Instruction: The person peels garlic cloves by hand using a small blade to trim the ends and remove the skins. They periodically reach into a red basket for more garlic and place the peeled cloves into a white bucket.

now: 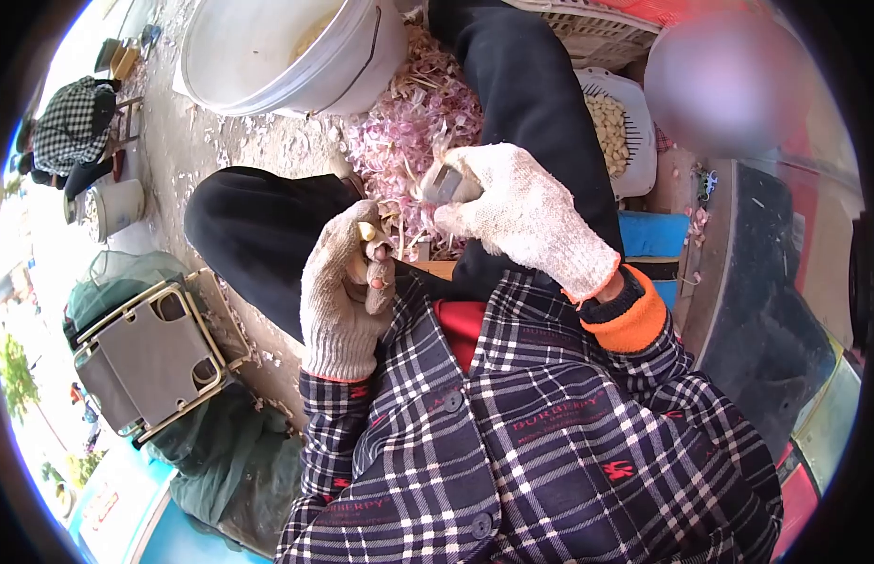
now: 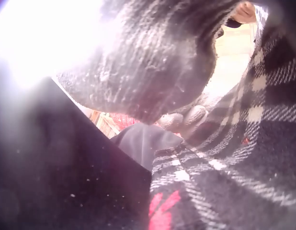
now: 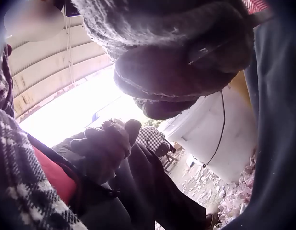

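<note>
Heap point(image 1: 399, 141): pink skins, strewn between two dark-trousered legs point(image 1: 249, 216).
Left hand point(image 1: 343, 291): gloved, held at the heap's near left; a pale clove point(image 1: 366, 230) is pinched by the fingers.
Right hand point(image 1: 531, 211): gloved, held at the heap's right edge; a grey metal tool point(image 1: 444, 185) is gripped by curled fingers.
Bucket point(image 1: 362, 85): white, set just left of the heap.
Basket point(image 1: 643, 169): filled with peeled cloves point(image 1: 606, 136), set right of the heap.

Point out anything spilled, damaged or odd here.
Loose pink garlic skins cover the ground beside the white bucket, outside any container. Bare fingertips also poke from the knit glove on the left hand, while the rest is covered; torn or cut, I can't tell.
</note>
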{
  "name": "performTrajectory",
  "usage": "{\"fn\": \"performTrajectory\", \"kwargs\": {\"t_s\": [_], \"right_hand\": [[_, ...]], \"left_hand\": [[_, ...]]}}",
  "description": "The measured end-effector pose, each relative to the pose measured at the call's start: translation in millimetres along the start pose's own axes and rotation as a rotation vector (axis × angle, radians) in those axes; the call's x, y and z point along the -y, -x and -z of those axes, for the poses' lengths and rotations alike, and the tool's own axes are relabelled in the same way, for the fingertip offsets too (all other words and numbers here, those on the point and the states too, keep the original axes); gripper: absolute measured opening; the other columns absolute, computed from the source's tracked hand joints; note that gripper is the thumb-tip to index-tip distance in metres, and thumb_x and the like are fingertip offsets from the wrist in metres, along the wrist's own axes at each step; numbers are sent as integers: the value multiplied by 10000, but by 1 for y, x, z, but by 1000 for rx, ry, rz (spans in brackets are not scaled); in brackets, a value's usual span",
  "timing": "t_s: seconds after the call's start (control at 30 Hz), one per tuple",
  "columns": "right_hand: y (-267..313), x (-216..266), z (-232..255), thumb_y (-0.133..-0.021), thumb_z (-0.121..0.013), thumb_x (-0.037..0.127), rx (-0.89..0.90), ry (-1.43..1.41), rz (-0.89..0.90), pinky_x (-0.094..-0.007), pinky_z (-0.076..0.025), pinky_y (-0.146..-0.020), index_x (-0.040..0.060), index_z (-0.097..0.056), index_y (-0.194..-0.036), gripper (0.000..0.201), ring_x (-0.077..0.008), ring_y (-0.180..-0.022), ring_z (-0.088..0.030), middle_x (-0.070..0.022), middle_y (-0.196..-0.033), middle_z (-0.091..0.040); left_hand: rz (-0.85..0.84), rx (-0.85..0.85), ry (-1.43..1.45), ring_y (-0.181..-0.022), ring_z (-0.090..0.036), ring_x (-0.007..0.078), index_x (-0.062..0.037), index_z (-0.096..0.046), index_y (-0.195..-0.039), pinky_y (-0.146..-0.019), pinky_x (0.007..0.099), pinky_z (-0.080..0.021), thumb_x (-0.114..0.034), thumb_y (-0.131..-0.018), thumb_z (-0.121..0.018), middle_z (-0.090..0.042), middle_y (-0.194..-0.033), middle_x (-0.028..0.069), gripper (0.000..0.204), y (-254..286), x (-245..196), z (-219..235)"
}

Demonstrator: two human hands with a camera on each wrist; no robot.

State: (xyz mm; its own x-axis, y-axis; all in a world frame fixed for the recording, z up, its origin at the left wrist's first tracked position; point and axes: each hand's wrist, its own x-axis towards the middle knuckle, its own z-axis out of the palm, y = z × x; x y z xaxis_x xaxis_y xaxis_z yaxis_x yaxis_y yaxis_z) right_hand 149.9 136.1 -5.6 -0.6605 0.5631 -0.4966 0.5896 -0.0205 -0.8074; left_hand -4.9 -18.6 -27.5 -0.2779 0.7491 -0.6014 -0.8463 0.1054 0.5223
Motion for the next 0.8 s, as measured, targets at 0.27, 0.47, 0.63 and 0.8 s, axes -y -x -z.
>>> {"fn": "performTrajectory", "kwargs": {"t_s": [0.27, 0.47, 0.63, 0.8], "right_hand": [[-13, -43, -17, -799, -724, 238, -318, 497, 480, -342, -479, -595, 54, -666, -895, 216, -186, -633, -614, -77, -690, -626], [1, 15, 0, -804, -729, 365, 49, -144, -43, -428, -529, -702, 44, -687, -916, 343, -327, -788, -678, -165, -851, -687], [1, 12, -23, -852, -713, 172, -10, -305, 36, -263, -493, -559, 61, -651, -951, 161, -80, -578, -616, -25, -715, -675], [-1, -2, -14, -842, -707, 106, -81, -892, 6, -209, -480, -514, 26, -664, -918, 118, -68, -567, -615, -30, -734, -672]], "left_hand": [[-38, -81, 34, -507, -566, 121, 3, -610, -1160, -362, 198, -388, -172, -965, -581, -637, -802, 93, 264, -2, -4, -6], [-43, -87, -48, -485, -537, 103, 11, -612, -1138, -360, 190, -359, -193, -949, -609, -620, -768, 63, 278, 2, -4, -21], [-62, -32, -230, -470, -472, 51, 12, -621, -1136, -383, 166, -325, -222, -963, -612, -596, -732, 21, 291, -2, 5, -31], [62, 82, -67, -531, -538, 87, 7, -521, -1292, -422, 162, -382, -394, -1021, -499, -633, -814, 67, 484, -10, 5, -45]]}}
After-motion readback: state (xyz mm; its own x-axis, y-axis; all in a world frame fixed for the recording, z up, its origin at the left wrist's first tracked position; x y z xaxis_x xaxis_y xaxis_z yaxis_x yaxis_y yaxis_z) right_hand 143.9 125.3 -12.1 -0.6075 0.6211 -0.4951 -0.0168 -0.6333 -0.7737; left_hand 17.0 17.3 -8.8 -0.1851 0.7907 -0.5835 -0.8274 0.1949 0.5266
